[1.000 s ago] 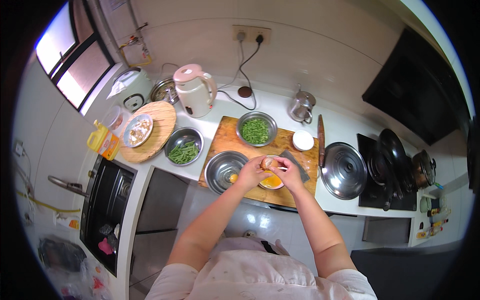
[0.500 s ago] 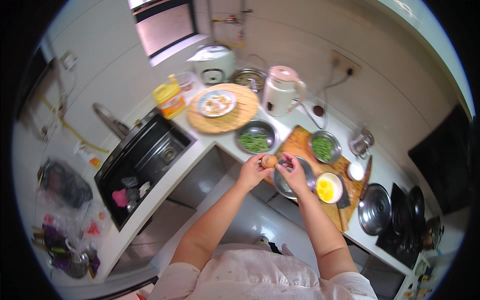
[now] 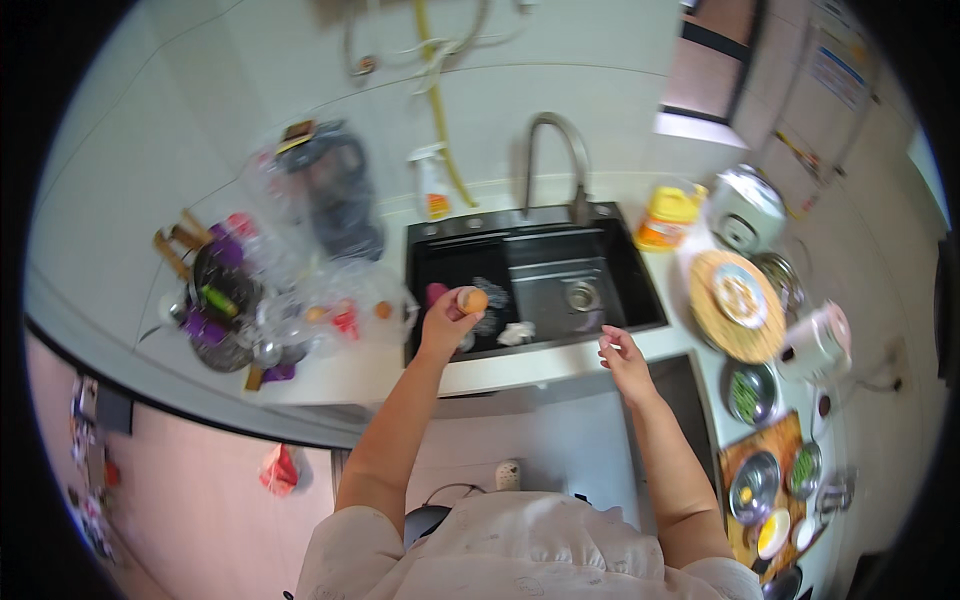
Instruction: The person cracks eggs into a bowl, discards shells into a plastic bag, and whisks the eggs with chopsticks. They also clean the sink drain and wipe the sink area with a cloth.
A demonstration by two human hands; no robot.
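My left hand (image 3: 447, 325) holds a brown eggshell (image 3: 474, 301) between thumb and fingers, over the near left part of the black sink (image 3: 640, 290). To the right, my right hand (image 3: 622, 360) hovers by the sink's front edge, empty, its fingers loosely bent and apart. Inside the sink lie a crumpled white scrap (image 3: 516, 333) and a pink thing (image 3: 437, 293), partly hidden behind my left hand. On the right counter, a metal bowl (image 3: 766, 470) with a yellow yolk in it stands on a wooden cutting board (image 3: 783, 432).
A curved tap (image 3: 582, 165) rises behind the sink. Plastic bags (image 3: 290, 310) and pans with utensils crowd the left counter. Along the right stand a yellow jug (image 3: 672, 212), a rice cooker (image 3: 748, 210), a round wooden board (image 3: 705, 310) and a bowl of green beans (image 3: 752, 392).
My view has turned left from the cutting board to the sink. The left hand has carried the eggshell there, and the right hand has moved away from it.
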